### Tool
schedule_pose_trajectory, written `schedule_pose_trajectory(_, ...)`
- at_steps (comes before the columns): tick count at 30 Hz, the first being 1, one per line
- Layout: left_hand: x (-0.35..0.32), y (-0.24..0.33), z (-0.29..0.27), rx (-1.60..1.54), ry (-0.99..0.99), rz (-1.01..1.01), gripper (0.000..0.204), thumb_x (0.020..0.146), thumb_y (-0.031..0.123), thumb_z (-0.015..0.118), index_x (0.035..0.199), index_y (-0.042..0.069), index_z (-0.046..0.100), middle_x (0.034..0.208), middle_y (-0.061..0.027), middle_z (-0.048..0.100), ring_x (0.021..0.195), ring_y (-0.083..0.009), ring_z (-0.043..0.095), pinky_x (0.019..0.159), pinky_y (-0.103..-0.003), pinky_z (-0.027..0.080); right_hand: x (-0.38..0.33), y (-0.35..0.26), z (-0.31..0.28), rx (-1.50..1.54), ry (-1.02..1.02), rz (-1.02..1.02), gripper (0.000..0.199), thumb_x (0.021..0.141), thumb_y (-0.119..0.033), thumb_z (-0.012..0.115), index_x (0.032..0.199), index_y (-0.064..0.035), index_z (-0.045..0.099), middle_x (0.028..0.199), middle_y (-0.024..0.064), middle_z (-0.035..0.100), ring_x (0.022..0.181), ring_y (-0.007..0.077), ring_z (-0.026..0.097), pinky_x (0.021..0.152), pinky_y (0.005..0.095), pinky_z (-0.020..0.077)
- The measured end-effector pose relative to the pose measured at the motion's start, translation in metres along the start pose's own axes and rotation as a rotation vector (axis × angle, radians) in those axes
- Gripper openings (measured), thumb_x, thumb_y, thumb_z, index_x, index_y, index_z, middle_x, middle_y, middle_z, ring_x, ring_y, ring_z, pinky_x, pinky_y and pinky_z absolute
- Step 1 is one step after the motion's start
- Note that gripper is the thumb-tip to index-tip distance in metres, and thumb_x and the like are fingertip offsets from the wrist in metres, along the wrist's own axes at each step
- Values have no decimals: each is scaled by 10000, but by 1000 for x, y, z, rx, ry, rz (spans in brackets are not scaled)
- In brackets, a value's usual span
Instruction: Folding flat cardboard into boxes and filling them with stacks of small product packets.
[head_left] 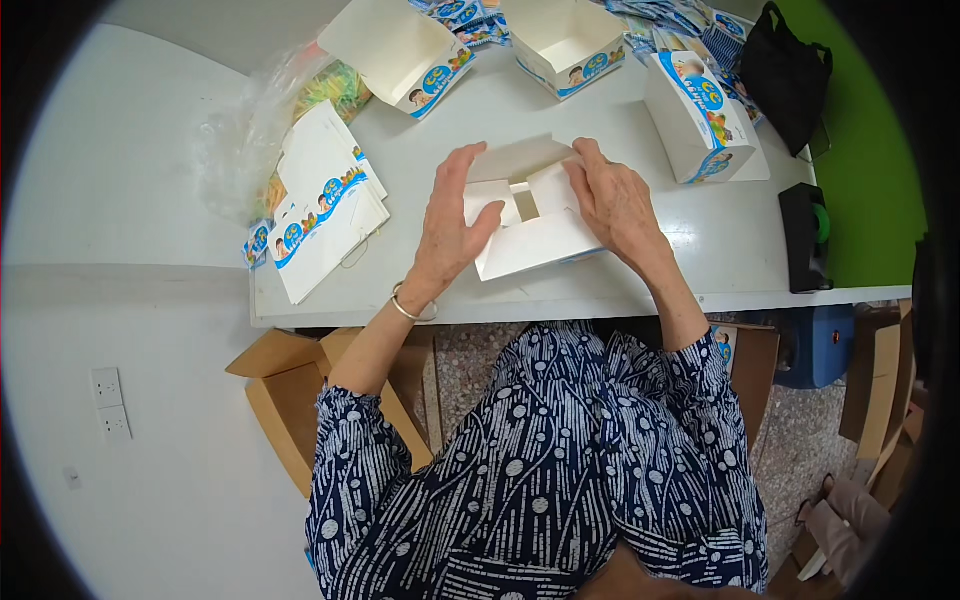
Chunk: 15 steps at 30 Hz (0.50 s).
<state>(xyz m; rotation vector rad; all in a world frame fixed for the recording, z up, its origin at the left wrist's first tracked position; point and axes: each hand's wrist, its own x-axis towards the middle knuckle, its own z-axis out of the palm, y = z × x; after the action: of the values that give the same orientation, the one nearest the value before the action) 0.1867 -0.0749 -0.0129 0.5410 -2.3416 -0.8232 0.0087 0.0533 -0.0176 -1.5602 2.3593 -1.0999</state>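
Box [540, 242] is being flanked: left hand [447, 232] spread, grip of right hand [620, 205] unclear. Flaps [556, 192] may be being skewed by uneven pressure.

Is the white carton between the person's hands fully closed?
No, the white carton has its flaps spread and a gap showing in its middle, between the left hand and right hand.

left hand [450, 220] | right hand [618, 205] | between them: open white carton [535, 247]
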Motion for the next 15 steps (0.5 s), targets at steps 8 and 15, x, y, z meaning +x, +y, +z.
schedule_pose_trajectory(8, -1, -4, -20, 98, -212, 276, 471, 799, 259, 716, 1239, 125, 615, 1226, -139, 592, 1040, -280, 565, 876, -383, 482, -3, 5, 2, 171, 54, 51, 230, 1009, -218, 405, 1115, -43, 512, 858, 243, 623, 757, 428, 597, 719, 481, 450)
schedule_pose_trajectory(15, 17, 16, -15, 538, -416, 78, 521, 827, 352, 704, 1262, 96, 574, 1084, -136, 661, 863, -301, 640, 758, -366, 521, -4, 11, 4, 248, 37, 48, 297, 999, -259, 427, 1115, -18, 556, 865, 248, 646, 818, 405, 632, 771, 466, 476)
